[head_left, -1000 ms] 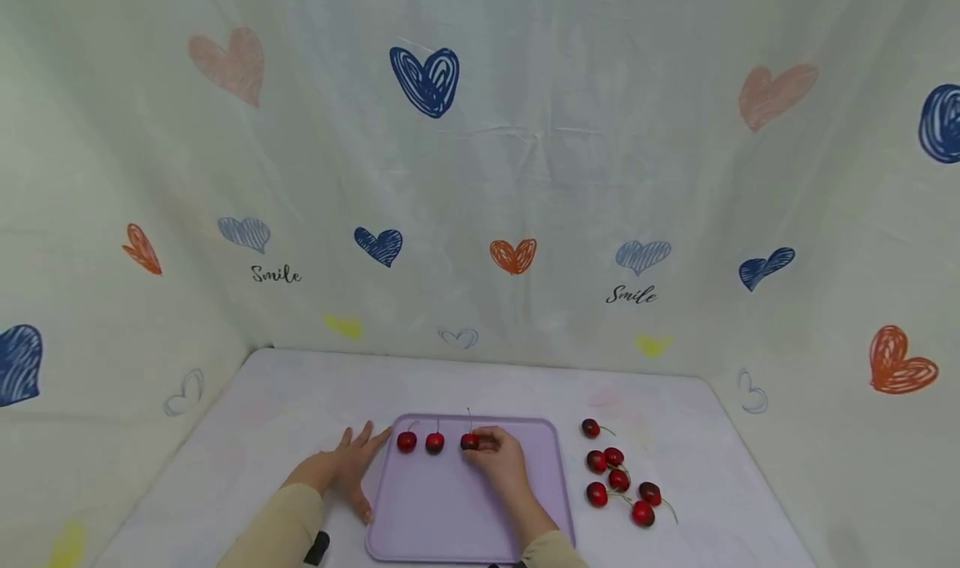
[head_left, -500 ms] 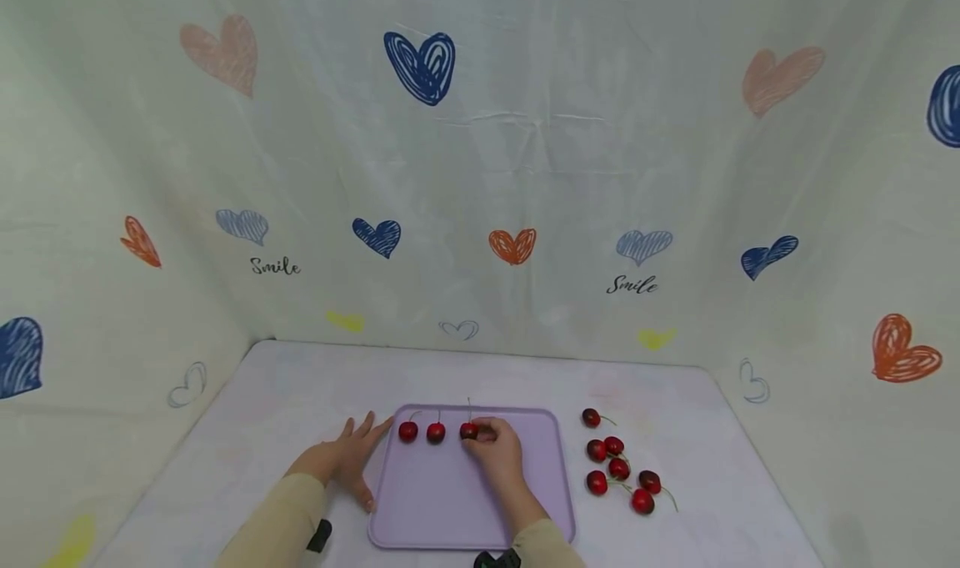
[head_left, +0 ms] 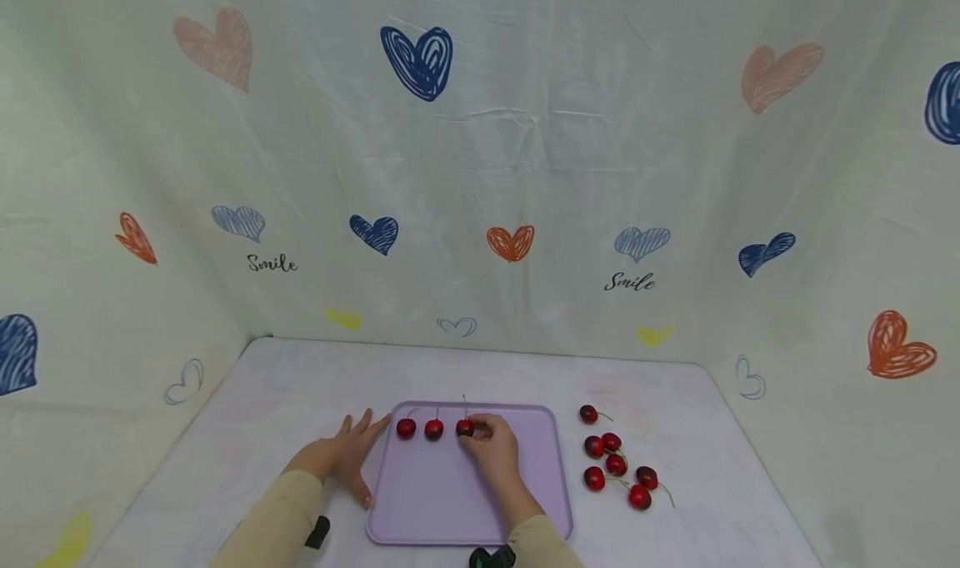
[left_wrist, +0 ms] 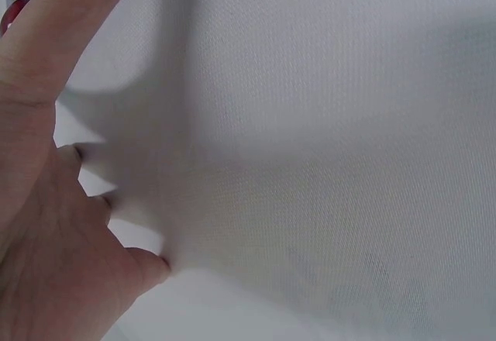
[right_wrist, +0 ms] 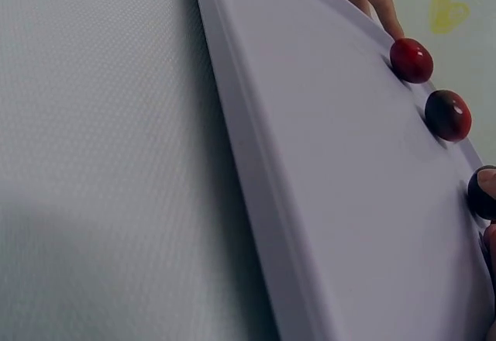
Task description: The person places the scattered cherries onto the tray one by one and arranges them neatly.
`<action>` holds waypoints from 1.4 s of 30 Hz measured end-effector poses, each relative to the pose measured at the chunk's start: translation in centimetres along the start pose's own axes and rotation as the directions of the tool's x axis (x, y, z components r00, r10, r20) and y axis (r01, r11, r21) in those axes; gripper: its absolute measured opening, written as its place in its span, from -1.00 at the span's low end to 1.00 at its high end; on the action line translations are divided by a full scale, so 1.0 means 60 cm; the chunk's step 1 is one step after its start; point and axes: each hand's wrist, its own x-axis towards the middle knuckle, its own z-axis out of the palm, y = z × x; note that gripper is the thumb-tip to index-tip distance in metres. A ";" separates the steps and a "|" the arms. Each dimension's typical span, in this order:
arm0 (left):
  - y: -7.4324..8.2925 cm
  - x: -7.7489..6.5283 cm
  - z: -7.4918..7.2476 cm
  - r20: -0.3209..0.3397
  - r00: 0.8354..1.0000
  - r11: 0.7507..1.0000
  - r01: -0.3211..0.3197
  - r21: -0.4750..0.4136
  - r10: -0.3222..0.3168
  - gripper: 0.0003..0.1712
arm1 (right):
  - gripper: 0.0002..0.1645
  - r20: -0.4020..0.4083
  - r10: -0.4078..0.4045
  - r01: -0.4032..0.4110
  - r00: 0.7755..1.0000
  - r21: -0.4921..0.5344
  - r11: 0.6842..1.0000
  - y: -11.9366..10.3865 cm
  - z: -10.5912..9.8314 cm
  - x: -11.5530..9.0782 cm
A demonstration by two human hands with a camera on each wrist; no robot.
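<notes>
Near the back edge of the lilac tray (head_left: pixel 450 501), my right hand (head_left: pixel 495 451) pinches a dark red cherry (head_left: pixel 462 428) between thumb and fingers, its stem pointing up and back. To its left on the tray sit two more cherries, a middle cherry (head_left: pixel 433 429) and an outer cherry (head_left: pixel 406 429), both with stems toward the back rim. My left hand (head_left: pixel 348 458) lies with spread fingers beside the tray, fingertips and thumb right at its left rim. At the right wrist view's edge, fingertips (right_wrist: pixel 488 182) cover part of the pinched cherry.
Several loose cherries (head_left: pixel 616 464) with green stems lie on the white table (head_left: pixel 690 426) to the right of the tray. A pale curtain (head_left: pixel 450 168) printed with hearts hangs behind and on both sides. A black object (head_left: pixel 491 558) shows beside the right sleeve.
The pinched cherry has shifted slightly left toward its neighbour, still in my right hand's grip. My left hand stays at the tray's rim. The head view has tilted down a little.
</notes>
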 end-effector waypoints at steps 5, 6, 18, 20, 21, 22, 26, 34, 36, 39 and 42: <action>-0.003 0.000 0.001 -0.005 1.000 1.000 -0.015 0.006 0.016 0.42 | -0.61 0.010 -0.010 0.010 1.000 0.002 1.000 0.000 0.000 0.000; -0.003 0.000 0.002 -0.007 1.000 1.000 -0.014 0.005 0.014 0.42 | -0.61 0.013 -0.009 0.009 1.000 0.001 1.000 0.000 0.000 0.000; -0.001 0.003 0.000 0.008 1.000 1.000 0.012 -0.004 -0.012 0.42 | -0.62 0.013 -0.006 0.006 1.000 -0.017 1.000 -0.002 -0.001 0.000; 0.000 0.003 0.000 0.012 1.000 1.000 0.019 -0.009 -0.018 0.43 | -0.62 0.011 -0.006 0.007 1.000 -0.017 1.000 -0.003 -0.001 -0.001; 0.000 0.003 0.000 0.012 1.000 1.000 0.018 -0.009 -0.018 0.43 | -0.62 0.011 -0.002 0.002 1.000 -0.018 1.000 -0.003 -0.001 -0.001; 0.000 0.003 0.000 0.012 1.000 1.000 0.016 -0.008 -0.016 0.43 | -0.63 0.010 0.000 0.001 1.000 -0.022 1.000 -0.003 -0.001 0.000; -0.002 0.003 0.000 0.005 1.000 1.000 -0.001 0.003 0.001 0.42 | -0.63 0.011 -0.006 0.007 1.000 -0.031 0.999 -0.002 -0.002 0.001; -0.001 0.004 0.001 0.009 1.000 1.000 0.011 0.005 -0.011 0.43 | -0.63 0.039 0.000 0.001 0.999 -0.029 1.000 -0.003 -0.003 0.002; 0.000 0.003 0.000 0.012 1.000 1.000 0.020 0.002 -0.020 0.43 | -0.62 0.045 0.004 -0.003 0.999 -0.022 1.000 -0.003 -0.004 0.002; 0.002 0.003 0.000 0.016 1.000 1.000 0.027 0.005 -0.027 0.42 | -0.62 0.048 0.014 -0.013 0.999 -0.014 1.000 -0.003 -0.005 0.003; 0.003 0.003 -0.001 0.018 0.999 1.000 0.031 0.005 -0.031 0.42 | -0.61 0.047 0.015 -0.015 0.999 -0.012 1.000 -0.003 -0.005 0.003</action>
